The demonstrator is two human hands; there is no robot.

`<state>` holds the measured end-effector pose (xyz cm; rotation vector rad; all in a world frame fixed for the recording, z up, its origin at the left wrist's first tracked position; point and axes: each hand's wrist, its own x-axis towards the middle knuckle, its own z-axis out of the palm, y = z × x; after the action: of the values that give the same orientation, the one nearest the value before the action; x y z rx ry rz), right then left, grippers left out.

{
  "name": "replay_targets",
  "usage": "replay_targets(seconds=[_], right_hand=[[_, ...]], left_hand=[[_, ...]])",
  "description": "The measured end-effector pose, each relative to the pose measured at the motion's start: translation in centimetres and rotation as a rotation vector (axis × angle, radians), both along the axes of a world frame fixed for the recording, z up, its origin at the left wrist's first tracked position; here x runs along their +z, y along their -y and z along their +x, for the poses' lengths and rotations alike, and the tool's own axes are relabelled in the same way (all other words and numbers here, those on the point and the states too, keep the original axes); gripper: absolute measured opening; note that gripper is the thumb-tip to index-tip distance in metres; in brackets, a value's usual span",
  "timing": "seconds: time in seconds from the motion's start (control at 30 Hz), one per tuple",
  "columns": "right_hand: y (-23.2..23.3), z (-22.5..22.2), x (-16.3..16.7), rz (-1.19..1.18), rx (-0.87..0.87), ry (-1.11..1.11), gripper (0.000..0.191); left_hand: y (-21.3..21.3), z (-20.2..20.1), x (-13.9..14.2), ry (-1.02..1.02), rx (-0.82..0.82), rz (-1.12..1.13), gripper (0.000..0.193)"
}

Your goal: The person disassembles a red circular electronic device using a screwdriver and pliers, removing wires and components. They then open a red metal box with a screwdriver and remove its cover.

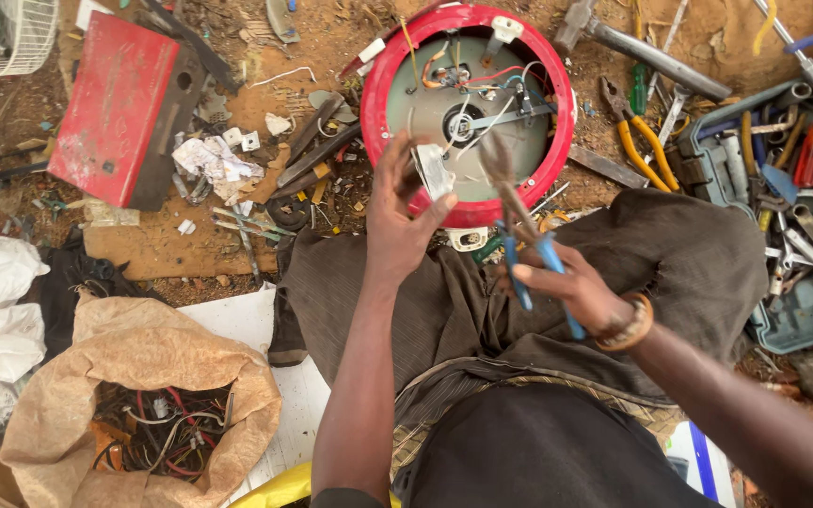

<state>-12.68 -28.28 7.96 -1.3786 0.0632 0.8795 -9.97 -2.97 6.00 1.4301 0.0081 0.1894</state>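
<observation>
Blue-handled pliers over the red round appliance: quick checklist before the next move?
1. Grip on tool: right hand holds the blue-handled pliers by both handles. Ok.
2. Pliers tip: points at the grey underside of the red round appliance; whether it touches a part, cannot tell.
3. Small white part: pinched in the left hand fingers. Ok.
4. Loose red and white wires inside the base: lie near the tip. Not ok.
5. Appliance support: rests against the lap on dark cloth, no clamp seen. Cannot tell.
6. Yellow-handled pliers lie apart on the dirt. Ok.
</observation>
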Motion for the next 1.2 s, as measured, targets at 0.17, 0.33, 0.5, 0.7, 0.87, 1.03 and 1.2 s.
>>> replay_targets(seconds=[0.17,0.33,0.5,0.7,0.87,1.03,1.2], right_hand=[[1.6,-0.7,0.0,0.327,-0.138,-0.271,0.068],[1.0,1.0,-0.4,0.060,-0.183,-0.338,0.058],[-0.1,2.1,2.7,-1.076,0.012,0.512,0.058],[-1.6,1.3,6.7,0.043,-0.150,0.483,0.063],[-2.2,1.6,5.7,0.064,-0.246,0.327,0.040],[-2.1,0.9,4.4,0.031,-0.276,0.440,0.031],[-2.8,-0.8,4.4,-0.248,-0.316,0.651,0.025]], left_hand=[[0.9,-2.1,0.9,-0.054,-0.055,-0.182,0.086],[2.2,-3.9,2.9,0.026,-0.024,0.209,0.084],[3.3,-4.9,4.9,0.102,-0.030,0.351,0.082],[3.8,-5.3,6.5,0.117,-0.194,0.427,0.079],[3.7,-5.0,7.1,0.186,-0.190,0.542,0.080],[3.7,-5.1,6.7,0.194,-0.179,0.520,0.079],[4.8,-5.7,6.1,0.268,-0.088,0.543,0.073]])
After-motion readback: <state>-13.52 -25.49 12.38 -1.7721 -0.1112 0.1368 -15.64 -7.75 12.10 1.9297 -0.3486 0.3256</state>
